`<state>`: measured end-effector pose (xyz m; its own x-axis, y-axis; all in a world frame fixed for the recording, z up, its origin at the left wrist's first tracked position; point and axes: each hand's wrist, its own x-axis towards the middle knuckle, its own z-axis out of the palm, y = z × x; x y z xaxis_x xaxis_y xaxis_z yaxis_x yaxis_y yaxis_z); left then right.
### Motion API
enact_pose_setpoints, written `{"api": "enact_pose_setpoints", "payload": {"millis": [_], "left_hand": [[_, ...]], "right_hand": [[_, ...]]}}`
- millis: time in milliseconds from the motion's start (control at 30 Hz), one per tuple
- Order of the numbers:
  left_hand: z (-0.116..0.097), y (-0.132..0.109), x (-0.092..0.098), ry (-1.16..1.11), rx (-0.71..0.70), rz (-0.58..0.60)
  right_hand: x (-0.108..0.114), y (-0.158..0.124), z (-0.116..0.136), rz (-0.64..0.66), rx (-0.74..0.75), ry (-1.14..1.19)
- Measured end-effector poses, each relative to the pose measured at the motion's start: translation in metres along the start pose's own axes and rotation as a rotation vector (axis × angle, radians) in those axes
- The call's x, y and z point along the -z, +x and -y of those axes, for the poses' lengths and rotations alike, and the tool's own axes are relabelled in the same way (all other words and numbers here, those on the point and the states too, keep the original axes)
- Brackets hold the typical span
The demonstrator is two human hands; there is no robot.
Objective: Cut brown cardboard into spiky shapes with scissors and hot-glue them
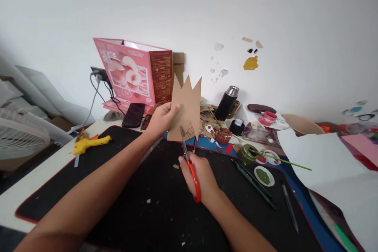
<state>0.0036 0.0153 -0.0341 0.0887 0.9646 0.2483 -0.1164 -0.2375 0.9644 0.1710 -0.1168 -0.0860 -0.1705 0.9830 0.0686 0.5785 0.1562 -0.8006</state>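
My left hand is closed on the left side of a brown cardboard piece, thumb on the near face. Several pointed teeth run along the top of this upright piece, and a notch is cut into its lower edge. My right hand grips red-handled scissors, fingers around the loops. The scissor blades point up at the cardboard's lower edge, beside the notch. How far the blades are apart is hard to make out. Behind the cardboard lies a heap of cardboard scraps.
A black mat covers the desk. To the left are a yellow glue gun, a phone and a pink box. A black thermos, a green paint jar and a dark green pen-like tool are on the right.
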Motion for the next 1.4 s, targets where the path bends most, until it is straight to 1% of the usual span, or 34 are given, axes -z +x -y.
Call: {"api": "enact_pose_setpoints", "payload": {"millis": [133, 300, 400, 533, 667, 800, 900, 1067, 1233, 1400], "left_hand": [[0.001, 0.003, 0.006, -0.016, 0.016, 0.007], [-0.004, 0.005, 0.011, -0.001, -0.003, -0.008], [-0.008, 0.005, 0.01, 0.02, -0.023, 0.006], [-0.01, 0.004, 0.008, 0.044, -0.058, -0.009], [-0.01, 0.005, 0.009, 0.031, -0.064, -0.014], [-0.012, 0.004, 0.009, 0.022, -0.07, -0.016], [-0.012, 0.003, 0.008, 0.062, -0.069, -0.014], [-0.009, 0.001, 0.004, 0.1, -0.086, -0.008], [-0.007, 0.0, 0.003, 0.089, -0.108, -0.048], [-0.007, -0.002, 0.001, 0.082, -0.122, -0.078]], "right_hand": [[-0.001, 0.0, -0.001, 0.0, -0.013, -0.006], [0.001, -0.001, -0.009, 0.085, -0.058, 0.109], [0.003, -0.001, -0.013, 0.119, -0.052, 0.146], [0.003, 0.001, -0.014, 0.149, -0.019, 0.24], [0.003, 0.003, -0.014, 0.186, -0.062, 0.356], [0.007, 0.004, -0.015, 0.229, -0.057, 0.346], [0.01, 0.004, -0.016, 0.253, -0.039, 0.342], [0.007, 0.003, -0.016, 0.232, -0.061, 0.393], [0.001, 0.003, -0.017, 0.208, -0.126, 0.497], [0.005, 0.002, -0.013, 0.184, -0.089, 0.441]]}}
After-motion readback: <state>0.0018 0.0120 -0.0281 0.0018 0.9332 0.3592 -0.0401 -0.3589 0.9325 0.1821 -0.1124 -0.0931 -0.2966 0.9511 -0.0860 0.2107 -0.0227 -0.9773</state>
